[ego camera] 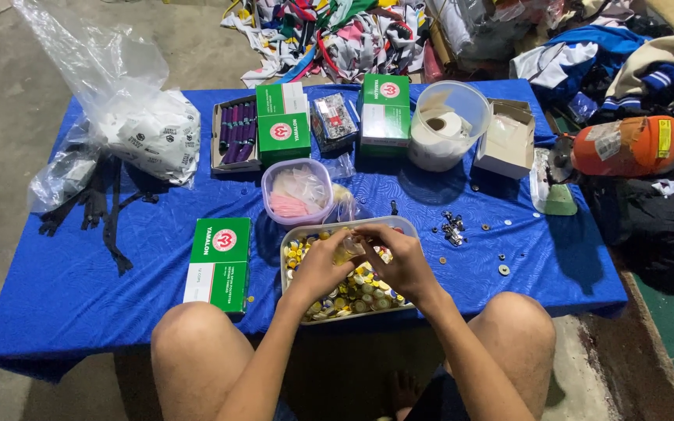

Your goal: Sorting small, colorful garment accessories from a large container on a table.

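My left hand point(323, 263) and my right hand point(399, 261) meet over a clear rectangular tray point(294, 234) filled with several small yellow, white and green buttons. Between the fingertips of both hands sits a small clear plastic bag point(350, 249) with yellowish pieces inside. Both hands pinch it just above the buttons. My bare knees show below the table's front edge.
On the blue cloth point(79, 281) lie a green-and-white box point(218, 263), a round tub of pink packets point(298, 191), more green boxes point(283, 122), a tub with a paper roll point(446, 125), black zippers point(99, 206), loose metal bits point(452, 226). Clothes are heaped behind.
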